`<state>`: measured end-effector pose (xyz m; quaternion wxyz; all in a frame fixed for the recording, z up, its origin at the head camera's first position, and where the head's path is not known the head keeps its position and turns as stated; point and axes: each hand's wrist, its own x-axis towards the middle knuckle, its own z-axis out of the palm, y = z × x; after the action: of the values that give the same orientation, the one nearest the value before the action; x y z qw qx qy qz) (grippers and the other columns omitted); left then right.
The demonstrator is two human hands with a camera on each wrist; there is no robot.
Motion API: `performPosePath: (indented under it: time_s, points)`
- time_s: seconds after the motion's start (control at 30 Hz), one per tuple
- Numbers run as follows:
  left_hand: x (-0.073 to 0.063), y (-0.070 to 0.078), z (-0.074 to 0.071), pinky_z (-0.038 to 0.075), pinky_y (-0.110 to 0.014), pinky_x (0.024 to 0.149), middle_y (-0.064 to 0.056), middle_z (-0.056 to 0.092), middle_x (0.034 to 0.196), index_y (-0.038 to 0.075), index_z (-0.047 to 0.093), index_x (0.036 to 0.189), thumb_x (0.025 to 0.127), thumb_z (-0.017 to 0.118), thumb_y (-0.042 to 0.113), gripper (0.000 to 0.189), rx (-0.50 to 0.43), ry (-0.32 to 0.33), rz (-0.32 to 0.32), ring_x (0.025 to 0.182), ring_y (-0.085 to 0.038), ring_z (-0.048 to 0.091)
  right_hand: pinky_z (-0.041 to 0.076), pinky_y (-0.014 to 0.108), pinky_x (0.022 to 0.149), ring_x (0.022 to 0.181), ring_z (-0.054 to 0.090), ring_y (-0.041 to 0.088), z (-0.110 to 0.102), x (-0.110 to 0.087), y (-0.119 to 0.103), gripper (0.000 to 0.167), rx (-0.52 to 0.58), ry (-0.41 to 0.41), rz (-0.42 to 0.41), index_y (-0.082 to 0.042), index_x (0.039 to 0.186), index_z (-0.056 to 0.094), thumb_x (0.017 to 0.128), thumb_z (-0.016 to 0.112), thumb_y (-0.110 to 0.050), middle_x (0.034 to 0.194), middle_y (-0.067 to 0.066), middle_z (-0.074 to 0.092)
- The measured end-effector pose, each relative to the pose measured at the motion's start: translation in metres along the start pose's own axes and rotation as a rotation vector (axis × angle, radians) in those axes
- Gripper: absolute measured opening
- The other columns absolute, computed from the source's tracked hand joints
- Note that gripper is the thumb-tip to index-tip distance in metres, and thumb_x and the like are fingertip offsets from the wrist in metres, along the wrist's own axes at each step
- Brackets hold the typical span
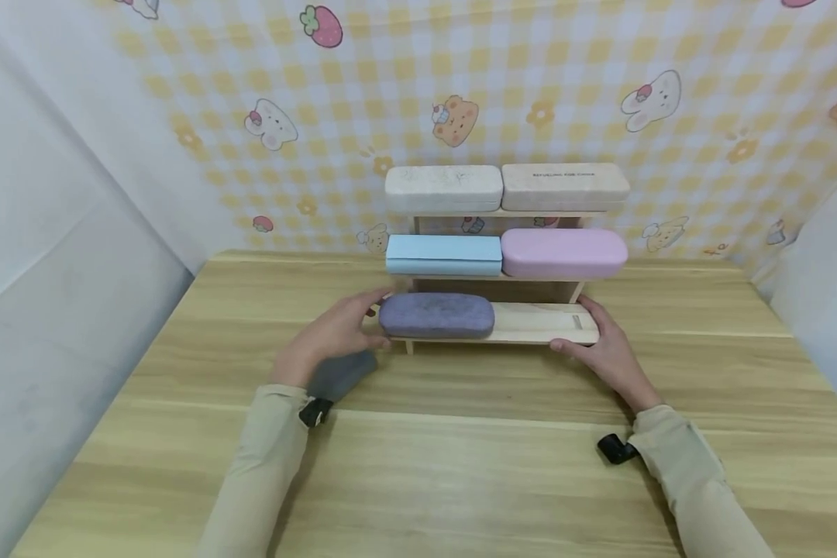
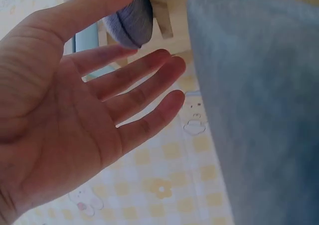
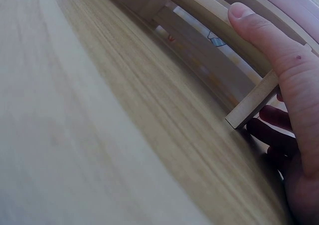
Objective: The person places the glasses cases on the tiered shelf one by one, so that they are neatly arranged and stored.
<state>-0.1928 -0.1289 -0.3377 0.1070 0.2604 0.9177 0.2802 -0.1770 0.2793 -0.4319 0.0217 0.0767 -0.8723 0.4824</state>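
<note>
A three-tier wooden rack (image 1: 530, 319) stands on the table. On its lowest tier, at the left, lies a purple-grey glasses case (image 1: 435, 315). My left hand (image 1: 338, 329) is at that case's left end, thumb and fingers spread around it; in the left wrist view the fingers are loosely extended, with a fingertip right at the purple-grey case (image 2: 130, 25). My right hand (image 1: 603, 345) grips the right end of the lowest tier, its thumb along the front edge. In the right wrist view the other fingers go behind the rack's leg (image 3: 251, 101).
The middle tier bears a light blue case (image 1: 443, 256) and a pink case (image 1: 563, 253). Up top are a white case (image 1: 443, 190) and a beige case (image 1: 565, 187). A blue-grey object (image 1: 349, 376) lies by my left wrist. Behind hangs a checked cloth (image 1: 363, 116).
</note>
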Motion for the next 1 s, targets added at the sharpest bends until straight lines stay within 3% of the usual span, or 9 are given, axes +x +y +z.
performPosePath:
  time_s: [0.37, 0.5, 0.67, 0.83, 1.0]
  points:
    - [-0.019, -0.001, -0.021, 0.044, -0.048, 0.09, -0.026, 0.047, 0.13, -0.004, 0.036, 0.139, 0.079, 0.074, 0.014, 0.073, 0.037, -0.028, -0.086, 0.111, -0.039, 0.052, 0.022, 0.059, 0.101, 0.13, 0.026, 0.041, -0.007, 0.001, 0.001, 0.095, 0.011, 0.0, 0.013, -0.007, 0.148, 0.019, 0.077, 0.077, -0.028, 0.146, 0.021, 0.027]
    - [-0.039, -0.004, -0.036, 0.043, -0.05, 0.09, -0.027, 0.049, 0.128, -0.005, 0.039, 0.137, 0.081, 0.071, 0.014, 0.068, 0.09, -0.032, -0.116, 0.11, -0.041, 0.052, 0.024, 0.058, 0.1, 0.128, 0.028, 0.04, -0.008, -0.002, 0.003, 0.094, 0.02, 0.012, 0.022, -0.006, 0.148, 0.02, 0.077, 0.077, -0.026, 0.145, 0.021, 0.028]
    - [-0.075, -0.013, -0.047, 0.043, -0.053, 0.088, -0.029, 0.05, 0.126, -0.007, 0.041, 0.135, 0.084, 0.068, 0.013, 0.061, 0.087, -0.003, -0.141, 0.11, -0.042, 0.051, 0.025, 0.056, 0.1, 0.128, 0.03, 0.038, -0.007, -0.001, 0.001, 0.092, 0.022, 0.024, 0.01, -0.008, 0.148, 0.022, 0.076, 0.078, -0.026, 0.144, 0.019, 0.031]
    - [-0.104, -0.018, -0.042, 0.044, -0.053, 0.087, -0.026, 0.05, 0.128, -0.007, 0.042, 0.134, 0.086, 0.067, 0.018, 0.06, 0.092, -0.008, -0.179, 0.111, -0.042, 0.05, 0.023, 0.053, 0.103, 0.13, 0.028, 0.035, -0.002, 0.002, -0.004, 0.092, 0.033, 0.008, 0.022, -0.009, 0.148, 0.024, 0.075, 0.079, -0.026, 0.146, 0.018, 0.03]
    - [-0.127, -0.021, -0.032, 0.044, -0.053, 0.086, -0.023, 0.05, 0.129, -0.007, 0.044, 0.132, 0.083, 0.07, 0.027, 0.065, 0.109, -0.003, -0.164, 0.11, -0.041, 0.052, 0.022, 0.055, 0.103, 0.13, 0.027, 0.037, 0.0, 0.002, -0.006, 0.095, 0.026, 0.001, 0.036, -0.008, 0.148, 0.022, 0.075, 0.079, -0.026, 0.145, 0.02, 0.029]
